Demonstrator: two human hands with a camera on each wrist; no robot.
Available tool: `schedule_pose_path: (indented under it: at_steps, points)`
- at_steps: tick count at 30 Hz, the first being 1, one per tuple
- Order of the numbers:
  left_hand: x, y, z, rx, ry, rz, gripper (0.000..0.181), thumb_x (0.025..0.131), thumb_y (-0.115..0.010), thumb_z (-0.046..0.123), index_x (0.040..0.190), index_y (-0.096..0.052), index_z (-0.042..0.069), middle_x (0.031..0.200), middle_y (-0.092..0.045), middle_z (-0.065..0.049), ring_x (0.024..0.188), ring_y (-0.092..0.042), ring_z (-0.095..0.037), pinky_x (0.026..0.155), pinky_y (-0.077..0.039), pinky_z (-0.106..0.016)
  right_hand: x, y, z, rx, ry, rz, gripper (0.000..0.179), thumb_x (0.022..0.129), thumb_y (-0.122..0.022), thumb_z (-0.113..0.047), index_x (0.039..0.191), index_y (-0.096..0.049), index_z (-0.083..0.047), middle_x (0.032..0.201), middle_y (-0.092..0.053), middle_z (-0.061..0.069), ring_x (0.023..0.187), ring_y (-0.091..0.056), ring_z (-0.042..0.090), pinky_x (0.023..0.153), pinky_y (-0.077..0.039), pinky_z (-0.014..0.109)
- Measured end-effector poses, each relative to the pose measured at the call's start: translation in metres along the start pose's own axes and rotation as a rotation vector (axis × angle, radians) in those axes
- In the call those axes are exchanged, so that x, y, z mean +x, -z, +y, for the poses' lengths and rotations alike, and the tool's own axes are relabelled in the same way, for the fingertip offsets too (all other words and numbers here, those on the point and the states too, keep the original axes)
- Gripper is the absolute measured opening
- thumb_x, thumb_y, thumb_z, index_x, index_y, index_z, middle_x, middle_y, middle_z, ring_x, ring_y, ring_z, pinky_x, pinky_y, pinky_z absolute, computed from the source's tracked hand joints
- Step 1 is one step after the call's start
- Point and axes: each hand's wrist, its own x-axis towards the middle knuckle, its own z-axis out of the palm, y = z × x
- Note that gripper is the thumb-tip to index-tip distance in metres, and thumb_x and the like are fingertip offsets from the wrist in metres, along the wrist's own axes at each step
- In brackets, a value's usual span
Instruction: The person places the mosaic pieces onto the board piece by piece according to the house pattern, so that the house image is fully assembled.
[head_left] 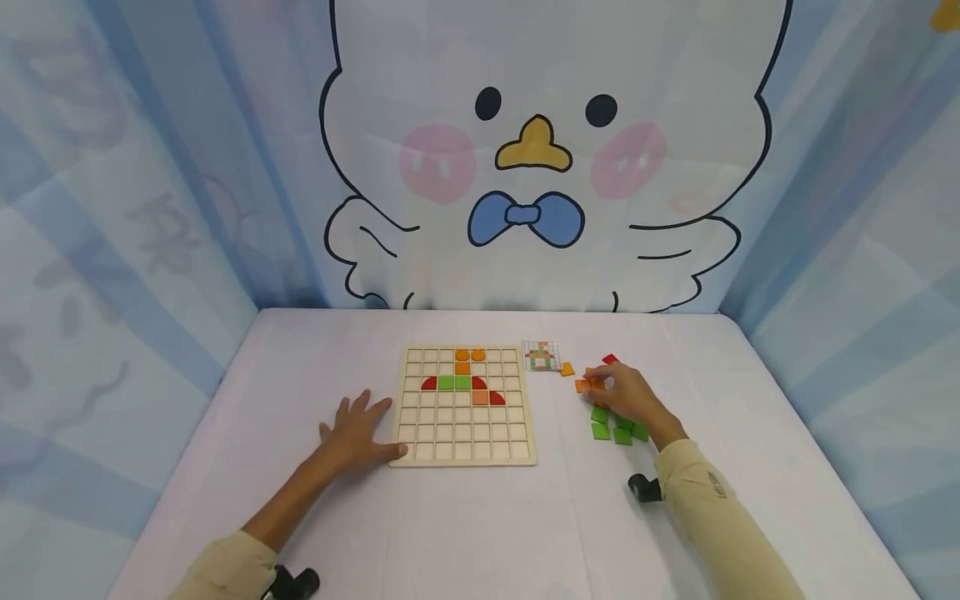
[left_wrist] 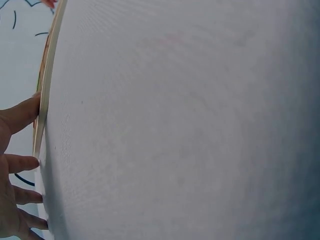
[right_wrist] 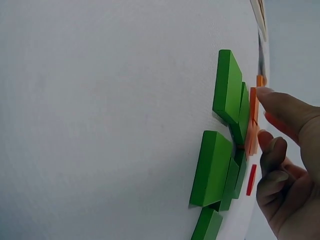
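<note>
My left hand (head_left: 356,437), fingers spread, lies at the left side of a wooden grid board (head_left: 426,451), its thumb on the near left corner. On the board sit two orange round pieces, an orange square (head_left: 462,367), two green squares (head_left: 446,382), red quarter-rounds (head_left: 429,384) and a salmon square (head_left: 480,397). My right hand (head_left: 628,396) is over the loose orange tiles (head_left: 582,386), right of the board. Its thumb and a fingertip stand right at the orange tiles (right_wrist: 253,102), other fingers curled; I cannot tell whether it pinches one.
Loose green tiles (head_left: 601,431) lie just nearer than the right hand. A red piece (head_left: 610,359) lies beyond it. A small pattern card (head_left: 542,356) stands by the board's far right corner, an orange piece (head_left: 567,369) beside it. Printed curtains (head_left: 525,267) enclose the white-covered table (head_left: 480,533).
</note>
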Motion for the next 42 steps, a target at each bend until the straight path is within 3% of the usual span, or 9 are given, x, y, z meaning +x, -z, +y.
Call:
schedule_pose_path:
  at_steps: [3, 11, 20, 27, 33, 36, 42]
  points:
    - [-0.0005, -0.0002, 0.0, -0.001, 0.001, 0.003, 0.089, 0.079, -0.08, 0.046, 0.15, -0.045, 0.006, 0.161, -0.023, -0.031, 0.146, -0.009, -0.062, 0.1, -0.012, -0.088, 0.0018, -0.0018, -0.0007, -0.016, 0.015, -0.003, 0.042, 0.093, -0.072, -0.022, 0.132, -0.066, -0.006, 0.137, -0.063, 0.018, 0.13, -0.05, 0.039, 0.111, -0.037, 0.06]
    - [-0.0005, -0.0004, 0.0011, 0.003, -0.002, 0.011, 0.09, 0.079, -0.081, 0.048, 0.15, -0.045, 0.006, 0.161, -0.023, -0.031, 0.146, -0.009, -0.061, 0.101, -0.012, -0.087, 0.0041, -0.0006, -0.0057, -0.069, 0.021, -0.017, 0.037, 0.094, -0.072, -0.022, 0.128, -0.069, -0.007, 0.137, -0.062, 0.02, 0.125, -0.054, 0.039, 0.108, -0.041, 0.059]
    - [-0.0027, 0.0004, 0.0028, 0.007, -0.004, 0.018, 0.09, 0.079, -0.08, 0.048, 0.15, -0.045, 0.006, 0.161, -0.023, -0.031, 0.146, -0.01, -0.062, 0.1, -0.012, -0.087, 0.0083, -0.0024, -0.0041, -0.048, 0.032, -0.016, 0.032, 0.094, -0.072, -0.018, 0.123, -0.07, -0.005, 0.132, -0.065, 0.019, 0.124, -0.054, 0.038, 0.109, -0.04, 0.06]
    - [-0.0033, 0.0004, 0.0037, 0.007, 0.01, 0.009, 0.089, 0.079, -0.08, 0.047, 0.15, -0.044, 0.006, 0.161, -0.023, -0.03, 0.147, -0.009, -0.061, 0.101, -0.012, -0.087, 0.0029, -0.0057, -0.005, -0.04, 0.09, -0.001, 0.026, 0.094, -0.071, -0.016, 0.118, -0.069, -0.005, 0.123, -0.068, 0.016, 0.11, -0.057, 0.033, 0.107, -0.042, 0.058]
    - [-0.0035, 0.0016, 0.0055, 0.003, 0.016, 0.002, 0.09, 0.079, -0.08, 0.047, 0.151, -0.044, 0.006, 0.161, -0.022, -0.031, 0.147, -0.008, -0.061, 0.102, -0.011, -0.087, 0.001, -0.0066, -0.007, -0.038, 0.092, -0.004, 0.025, 0.094, -0.071, -0.017, 0.117, -0.068, -0.008, 0.122, -0.068, 0.014, 0.106, -0.058, 0.029, 0.106, -0.044, 0.055]
    - [-0.0033, 0.002, 0.0057, -0.003, 0.02, -0.002, 0.09, 0.079, -0.08, 0.046, 0.151, -0.044, 0.006, 0.162, -0.022, -0.031, 0.147, -0.008, -0.06, 0.102, -0.011, -0.086, 0.0021, -0.007, -0.006, -0.045, 0.093, -0.008, 0.026, 0.094, -0.072, -0.019, 0.117, -0.067, -0.009, 0.119, -0.069, 0.013, 0.102, -0.058, 0.027, 0.102, -0.047, 0.053]
    - [-0.0027, 0.0015, 0.0048, 0.008, 0.024, -0.002, 0.09, 0.08, -0.08, 0.046, 0.151, -0.043, 0.006, 0.162, -0.021, -0.03, 0.147, -0.008, -0.06, 0.102, -0.011, -0.086, 0.0032, -0.0066, -0.0051, -0.073, 0.111, -0.04, 0.029, 0.095, -0.07, -0.022, 0.122, -0.066, -0.013, 0.107, -0.065, 0.009, 0.091, -0.056, 0.023, 0.083, -0.049, 0.04]
